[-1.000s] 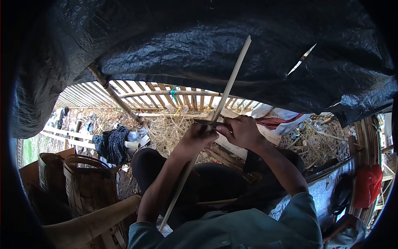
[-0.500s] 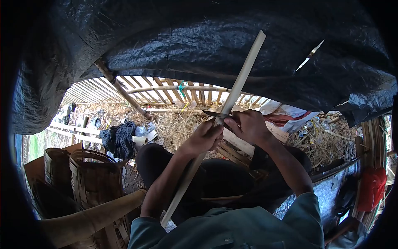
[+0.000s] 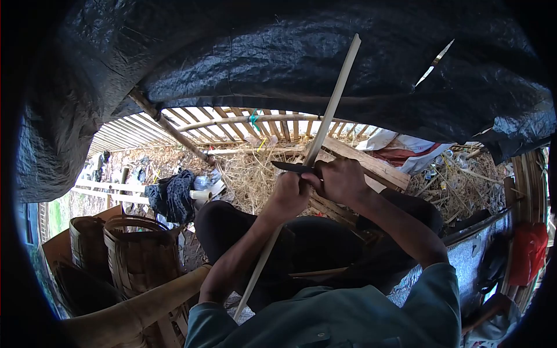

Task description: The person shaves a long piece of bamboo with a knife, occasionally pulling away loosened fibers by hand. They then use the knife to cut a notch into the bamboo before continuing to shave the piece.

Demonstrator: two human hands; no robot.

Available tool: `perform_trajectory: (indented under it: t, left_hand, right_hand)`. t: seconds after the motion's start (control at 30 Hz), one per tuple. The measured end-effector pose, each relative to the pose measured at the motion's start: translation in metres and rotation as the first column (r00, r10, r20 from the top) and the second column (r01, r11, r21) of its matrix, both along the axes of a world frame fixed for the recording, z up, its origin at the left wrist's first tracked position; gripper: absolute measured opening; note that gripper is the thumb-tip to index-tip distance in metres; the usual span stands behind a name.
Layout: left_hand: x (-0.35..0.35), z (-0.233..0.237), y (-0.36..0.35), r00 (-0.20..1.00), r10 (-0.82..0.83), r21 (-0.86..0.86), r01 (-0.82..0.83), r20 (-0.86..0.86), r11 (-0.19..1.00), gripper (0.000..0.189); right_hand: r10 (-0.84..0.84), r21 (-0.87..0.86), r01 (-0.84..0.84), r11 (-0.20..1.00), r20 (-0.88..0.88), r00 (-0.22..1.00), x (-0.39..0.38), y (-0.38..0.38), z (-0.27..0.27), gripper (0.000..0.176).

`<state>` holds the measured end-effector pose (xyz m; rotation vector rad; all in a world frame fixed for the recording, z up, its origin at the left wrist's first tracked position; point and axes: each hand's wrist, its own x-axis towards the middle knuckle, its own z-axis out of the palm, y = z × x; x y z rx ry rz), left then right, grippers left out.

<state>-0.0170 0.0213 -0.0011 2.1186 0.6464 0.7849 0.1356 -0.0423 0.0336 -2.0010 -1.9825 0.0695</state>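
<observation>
Over on the left, two woven baskets [image 3: 136, 255] stand side by side, with a dark cloth [image 3: 173, 196] heaped on the ground just behind. Centre now: the left hand [image 3: 288, 194] has its fingers wrapped tight round a long bamboo strip [image 3: 333, 98], which slants up from the lap towards the black tarp [image 3: 261, 58]. A knife [image 3: 290, 167] lies across the strip, blade pointing left. The right hand [image 3: 343, 181] is closed, seemingly on the knife's handle, hidden in the fist. Far right, a red bundle [image 3: 528, 252].
</observation>
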Motion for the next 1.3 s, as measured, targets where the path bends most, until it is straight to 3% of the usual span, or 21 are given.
perform_trajectory:
  t: [0.03, 0.13, 0.23, 0.27, 0.33, 0.37, 0.4, 0.43, 0.5, 0.57, 0.67, 0.77, 0.83, 0.93, 1.0, 1.1, 1.2, 1.3]
  left_hand:
    - [0.0, -0.003, -0.001, 1.0, 0.009, 0.062, -0.009, -0.002, 0.998, 0.013]
    - [0.006, 0.027, -0.003, 0.996, 0.003, -0.138, -0.016, -0.09, 0.99, 0.015]
    - [0.011, 0.039, -0.002, 0.989, 0.065, -0.191, -0.091, -0.135, 0.977, 0.023]
    - [0.01, 0.034, -0.001, 0.994, 0.039, -0.126, -0.053, -0.107, 0.991, 0.016]
    - [0.004, 0.035, -0.007, 0.981, 0.081, -0.18, -0.113, -0.174, 0.977, 0.012]
    - [-0.004, 0.035, -0.015, 0.97, 0.095, -0.205, -0.142, -0.222, 0.968, 0.013]
    - [-0.009, 0.031, -0.022, 0.994, 0.048, -0.21, -0.067, -0.095, 0.976, 0.018]
    - [-0.011, 0.032, -0.026, 0.996, 0.015, -0.204, -0.033, -0.092, 0.978, 0.019]
    - [-0.007, 0.014, -0.015, 0.997, 0.023, -0.192, -0.037, -0.074, 0.981, 0.019]
    - [-0.004, 0.014, -0.006, 0.988, 0.057, -0.25, -0.093, -0.147, 0.964, 0.02]
    - [-0.004, 0.009, -0.001, 0.993, 0.044, -0.239, -0.069, -0.111, 0.969, 0.021]
    - [0.0, 0.013, -0.003, 0.995, 0.078, -0.195, -0.088, -0.058, 0.977, 0.019]
    - [-0.001, 0.012, -0.005, 0.987, 0.131, -0.108, -0.141, -0.094, 0.984, 0.016]
    - [-0.003, 0.014, -0.007, 0.958, 0.176, -0.129, -0.209, -0.226, 0.969, 0.017]
    - [0.0, 0.017, -0.007, 0.97, 0.222, -0.077, -0.23, -0.096, 0.97, 0.019]
    - [-0.001, 0.013, -0.001, 0.976, 0.213, -0.062, -0.215, -0.043, 0.975, 0.021]
    - [-0.002, 0.016, 0.0, 0.982, 0.185, -0.14, -0.188, -0.037, 0.972, 0.021]
    - [-0.003, 0.016, 0.0, 0.985, 0.172, -0.195, -0.175, -0.035, 0.965, 0.021]
  right_hand:
    - [-0.007, -0.017, 0.007, 1.0, 0.008, 1.0, 0.001, 0.001, 0.0, 0.054]
    - [-0.028, -0.059, 0.027, 0.998, -0.019, 0.999, 0.004, 0.007, -0.001, 0.059]
    - [-0.046, 0.1, 0.043, 0.994, 0.029, 0.999, 0.01, 0.014, -0.012, 0.069]
    - [-0.047, 0.18, 0.019, 0.983, 0.148, 0.988, 0.013, 0.015, -0.015, 0.066]
    - [-0.457, 0.174, 0.436, 0.883, 0.112, 0.882, 0.06, 0.034, -0.018, 0.064]
    - [-0.492, 0.068, 0.492, 0.868, 0.258, 0.832, 0.106, 0.035, -0.003, 0.063]
    - [-0.486, 0.1, 0.478, 0.873, 0.277, 0.829, 0.134, 0.034, -0.009, 0.063]
    - [-0.489, 0.174, 0.457, 0.872, 0.278, 0.827, 0.138, 0.029, -0.01, 0.062]
    - [-0.518, 0.217, 0.489, 0.845, 0.102, 0.85, 0.129, 0.022, -0.012, 0.064]
    - [-0.576, 0.12, 0.565, 0.816, 0.083, 0.813, 0.119, 0.015, -0.013, 0.065]
    - [-0.617, 0.058, 0.614, 0.787, 0.064, 0.784, 0.118, 0.018, -0.009, 0.063]
    - [-0.636, 0.129, 0.634, 0.763, -0.022, 0.771, 0.119, 0.017, 0.002, 0.064]
    - [-0.537, 0.126, 0.551, 0.825, -0.13, 0.833, 0.109, 0.015, 0.012, 0.053]
    - [-0.319, 0.051, 0.348, 0.936, -0.296, 0.9, 0.08, 0.01, 0.024, 0.037]
    - [-0.143, -0.014, 0.146, 0.989, -0.338, 0.93, 0.064, 0.007, 0.011, 0.034]
    - [0.101, 0.092, -0.072, 0.993, -0.366, 0.925, 0.038, 0.0, 0.005, 0.026]
    - [0.175, 0.055, -0.167, 0.984, -0.393, 0.903, 0.031, 0.0, 0.009, 0.03]
    - [0.255, 0.169, -0.203, 0.964, -0.391, 0.884, 0.033, -0.002, 0.011, 0.026]
